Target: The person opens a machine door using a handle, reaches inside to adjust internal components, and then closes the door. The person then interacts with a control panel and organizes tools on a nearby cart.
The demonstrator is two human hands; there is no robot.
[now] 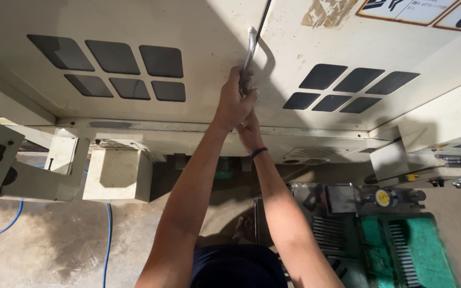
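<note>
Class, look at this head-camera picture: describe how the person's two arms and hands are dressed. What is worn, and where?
Both forearms are bare, with no sleeves or gloves showing. The left hand wears nothing visible. The right hand has a thin dark wristband with a red spot around its wrist. No rings or watch can be made out.

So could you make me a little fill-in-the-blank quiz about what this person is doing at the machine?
1. Both hands grip a metal ____ on the machine door.
2. The left hand sits ____ the right hand on it.
3. The right wrist wears a dark ____.
4. A ____ cable lies on the floor.

Missing words: handle; above; band; blue
</note>
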